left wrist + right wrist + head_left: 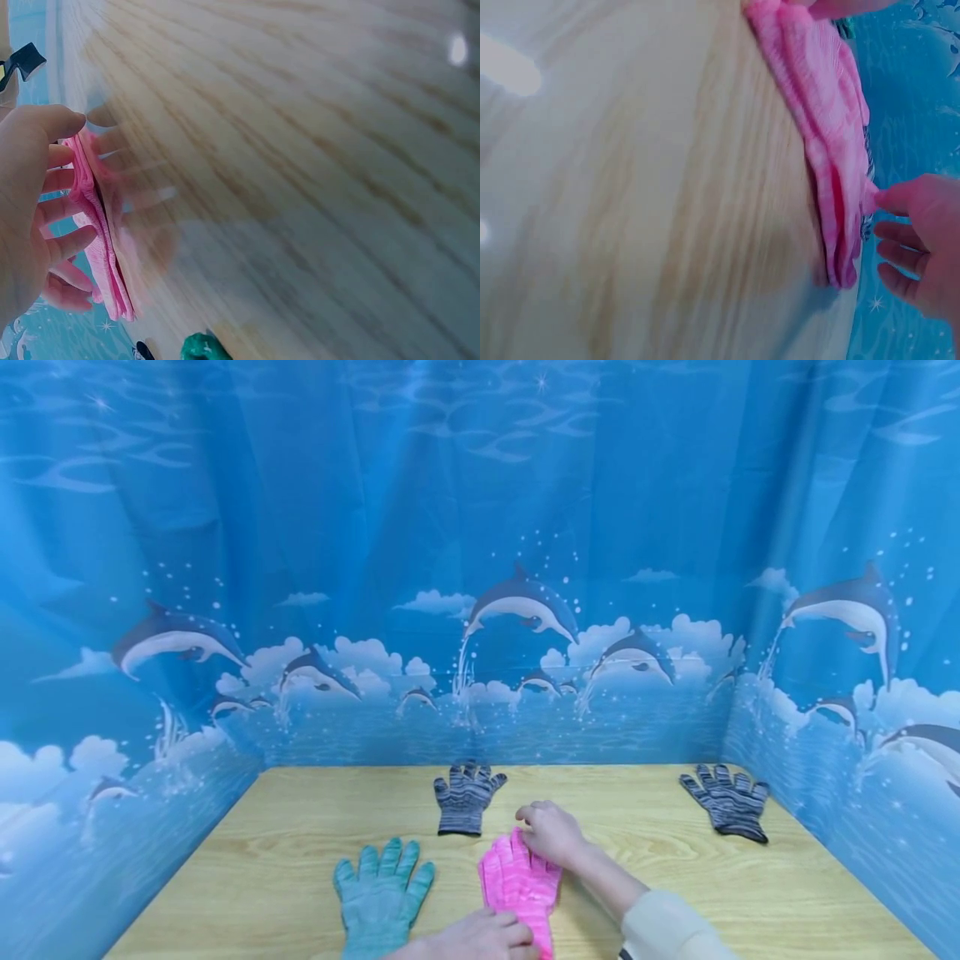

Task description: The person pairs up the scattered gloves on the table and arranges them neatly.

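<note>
A pink knit glove lies on the wooden table with its fingers pointing away from me. At its far end my right hand pinches a fingertip of the glove between thumb and forefinger; in the right wrist view that pink tip is drawn up from the rest. My left hand rests on the cuff end, fingers loosely bent and spread against the knit in the left wrist view. Left of the pink glove, a teal glove lies flat, fingers spread, its lower end hidden by the frame's edge.
Two grey-and-black striped gloves lie farther back, one behind the pink glove and another at the right. Blue curtains printed with dolphins enclose the table at the back and sides.
</note>
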`<move>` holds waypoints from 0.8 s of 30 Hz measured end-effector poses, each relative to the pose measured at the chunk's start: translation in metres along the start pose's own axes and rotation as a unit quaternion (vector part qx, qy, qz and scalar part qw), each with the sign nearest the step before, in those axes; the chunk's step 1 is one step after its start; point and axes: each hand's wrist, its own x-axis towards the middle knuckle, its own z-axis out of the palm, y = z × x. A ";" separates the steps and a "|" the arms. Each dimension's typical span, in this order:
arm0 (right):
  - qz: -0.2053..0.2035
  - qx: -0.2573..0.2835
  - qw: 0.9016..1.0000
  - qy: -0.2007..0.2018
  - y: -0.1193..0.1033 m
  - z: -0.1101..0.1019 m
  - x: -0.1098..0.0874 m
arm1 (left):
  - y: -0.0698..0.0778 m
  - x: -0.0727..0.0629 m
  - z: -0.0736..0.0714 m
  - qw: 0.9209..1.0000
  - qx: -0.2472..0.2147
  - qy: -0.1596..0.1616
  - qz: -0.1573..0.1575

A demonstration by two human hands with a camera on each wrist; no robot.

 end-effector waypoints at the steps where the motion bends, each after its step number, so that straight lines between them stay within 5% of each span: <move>1: 0.000 0.009 1.000 -0.006 -0.001 0.001 0.001 | 0.000 0.000 0.000 1.000 -0.004 0.001 -0.003; 12: 0.001 0.016 1.000 -0.025 -0.004 0.008 0.006 | 0.000 0.002 0.002 1.000 -0.010 -0.001 -0.012; 18: -0.049 0.013 0.998 -0.028 0.000 0.000 0.009 | 0.000 0.003 0.002 1.000 -0.018 0.009 -0.020; 24: -0.074 0.044 0.994 -0.073 0.003 -0.003 0.009 | -0.001 0.001 0.001 1.000 -0.003 -0.002 -0.002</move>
